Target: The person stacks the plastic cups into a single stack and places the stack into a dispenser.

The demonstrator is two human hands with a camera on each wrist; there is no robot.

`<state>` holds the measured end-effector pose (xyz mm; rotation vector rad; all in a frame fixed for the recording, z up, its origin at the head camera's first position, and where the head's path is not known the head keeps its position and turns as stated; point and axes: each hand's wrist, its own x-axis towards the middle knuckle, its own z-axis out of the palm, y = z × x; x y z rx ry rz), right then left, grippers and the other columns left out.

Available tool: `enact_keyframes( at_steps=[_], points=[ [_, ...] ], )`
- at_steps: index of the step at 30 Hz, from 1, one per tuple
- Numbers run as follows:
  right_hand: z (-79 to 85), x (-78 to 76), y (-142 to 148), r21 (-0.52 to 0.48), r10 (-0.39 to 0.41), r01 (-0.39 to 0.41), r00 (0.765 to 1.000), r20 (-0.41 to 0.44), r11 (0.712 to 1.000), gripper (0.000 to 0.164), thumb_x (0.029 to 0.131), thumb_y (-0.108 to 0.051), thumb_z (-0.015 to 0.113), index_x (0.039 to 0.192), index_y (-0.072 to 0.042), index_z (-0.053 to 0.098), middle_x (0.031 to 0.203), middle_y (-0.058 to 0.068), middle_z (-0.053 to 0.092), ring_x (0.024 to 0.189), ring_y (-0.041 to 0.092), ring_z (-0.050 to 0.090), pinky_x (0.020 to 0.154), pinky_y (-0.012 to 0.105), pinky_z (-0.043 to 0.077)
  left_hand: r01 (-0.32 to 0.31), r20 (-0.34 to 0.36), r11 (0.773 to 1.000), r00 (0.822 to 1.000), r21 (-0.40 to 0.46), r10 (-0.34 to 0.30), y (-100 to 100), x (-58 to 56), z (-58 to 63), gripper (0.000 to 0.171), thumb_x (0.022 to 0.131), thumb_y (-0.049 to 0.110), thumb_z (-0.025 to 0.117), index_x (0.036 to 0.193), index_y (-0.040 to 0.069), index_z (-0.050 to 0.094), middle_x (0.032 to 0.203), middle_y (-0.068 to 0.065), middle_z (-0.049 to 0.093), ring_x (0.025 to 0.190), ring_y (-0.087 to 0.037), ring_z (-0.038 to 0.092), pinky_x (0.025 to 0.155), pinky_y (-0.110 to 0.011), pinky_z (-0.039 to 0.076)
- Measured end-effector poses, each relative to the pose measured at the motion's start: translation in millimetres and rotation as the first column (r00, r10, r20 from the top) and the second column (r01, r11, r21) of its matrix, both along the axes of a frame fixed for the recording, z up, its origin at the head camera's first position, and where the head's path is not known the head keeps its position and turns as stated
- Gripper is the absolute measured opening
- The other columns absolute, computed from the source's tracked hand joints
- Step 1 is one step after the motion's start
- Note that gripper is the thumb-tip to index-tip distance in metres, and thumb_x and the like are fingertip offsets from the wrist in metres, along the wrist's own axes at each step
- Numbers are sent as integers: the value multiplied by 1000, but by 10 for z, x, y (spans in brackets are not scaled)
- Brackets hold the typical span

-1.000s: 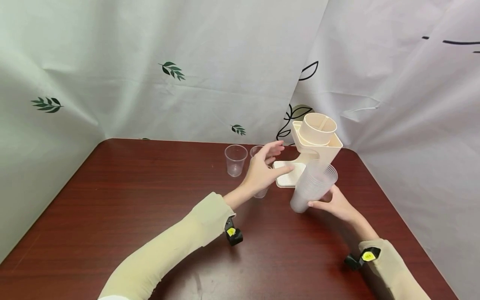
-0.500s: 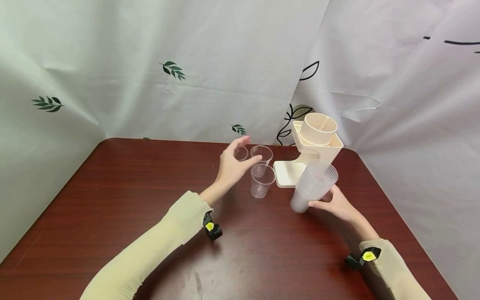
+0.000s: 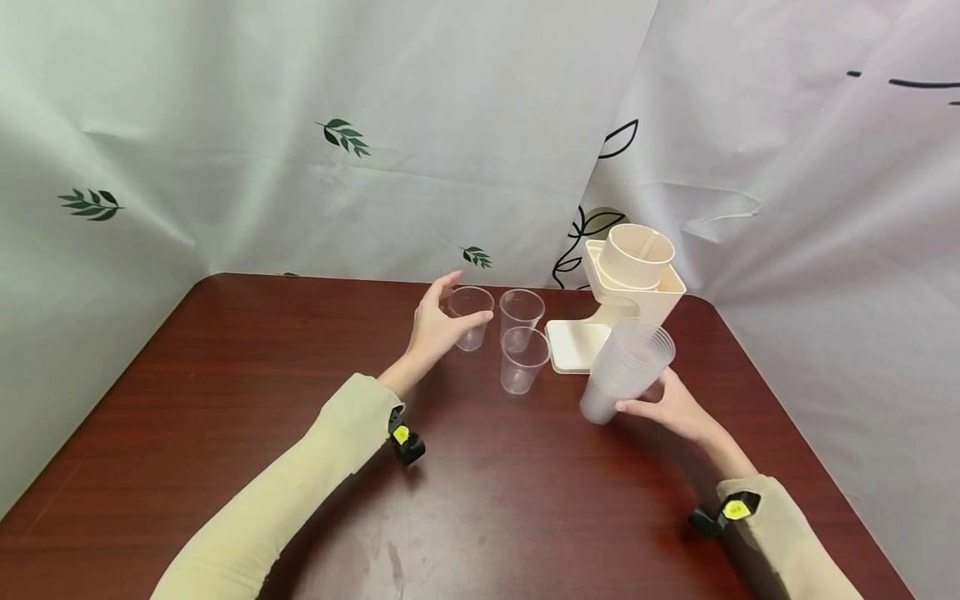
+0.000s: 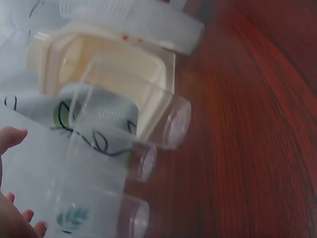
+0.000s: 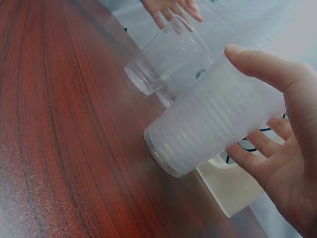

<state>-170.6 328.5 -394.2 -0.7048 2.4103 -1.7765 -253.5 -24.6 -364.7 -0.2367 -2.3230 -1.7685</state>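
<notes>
My right hand [image 3: 675, 408] grips a tilted stack of clear plastic cups [image 3: 626, 367], thumb on one side and fingers round the other. In the right wrist view, the nested rims of the stack [image 5: 213, 114] run up toward the palm. My left hand [image 3: 435, 327] has its thumb and fingers spread at the rim of a single clear cup [image 3: 471, 336], which stands upright at the far side of the table. Two more upright cups, one behind [image 3: 522, 305] and one in front [image 3: 519, 379], stand to its right. The left wrist view shows my left fingertips [image 4: 28, 214] beside the cups.
A cream-coloured stand [image 3: 637, 293] with a round holder [image 3: 633, 258] on top and a flat base [image 3: 577, 346] is behind the stack. The dark red wooden table [image 3: 225, 400] meets a white patterned curtain [image 3: 262, 192] at its back and right.
My left hand has moved left, from near the stand's base past the front and back cups to the leftmost cup. The right hand and its stack have stayed in place.
</notes>
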Motion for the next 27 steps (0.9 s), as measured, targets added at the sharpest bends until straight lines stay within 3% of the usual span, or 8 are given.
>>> enact_keyframes(
  at_steps=[9, 17, 21, 27],
  points=[
    [-7, -10, -1, -10, 3, -3, 1000, -2, 1000, 66, 78, 14, 67, 131, -17, 44, 119, -12, 59, 105, 1, 60, 85, 16, 52, -20, -50, 1000, 999, -7, 19, -51, -68, -95, 84, 68, 21, 86, 141, 13, 45, 142, -8, 49, 131, -26, 42, 107, -43, 40],
    [-9, -13, 13, -3, 1, -1, 1000, -1, 1000, 65, 78, 14, 67, 130, -18, 45, 118, -12, 59, 104, 1, 61, 84, 17, 53, 48, 35, 998, 998, -43, -47, -28, -106, -168, 96, 68, 18, 87, 147, 11, 33, 150, -8, 40, 136, -27, 40, 110, -44, 38],
    [-7, -10, 16, 7, -5, 5, 1000, 14, 1000, 64, 79, 13, 68, 130, -17, 45, 118, -12, 59, 103, 1, 61, 83, 17, 53, 39, 76, 999, 996, -35, -36, 8, -130, -217, 97, 68, 15, 86, 147, 6, 31, 149, -13, 41, 137, -27, 40, 111, -45, 37],
    [3, 0, 12, 11, -11, 11, 1000, 17, 1000, 63, 79, 12, 68, 129, -18, 46, 116, -13, 61, 102, 1, 62, 81, 18, 54, 26, 133, 999, 991, -30, -22, 38, -162, -260, 95, 69, 14, 86, 146, 8, 31, 147, -11, 45, 136, -29, 40, 112, -46, 36]
  ],
)
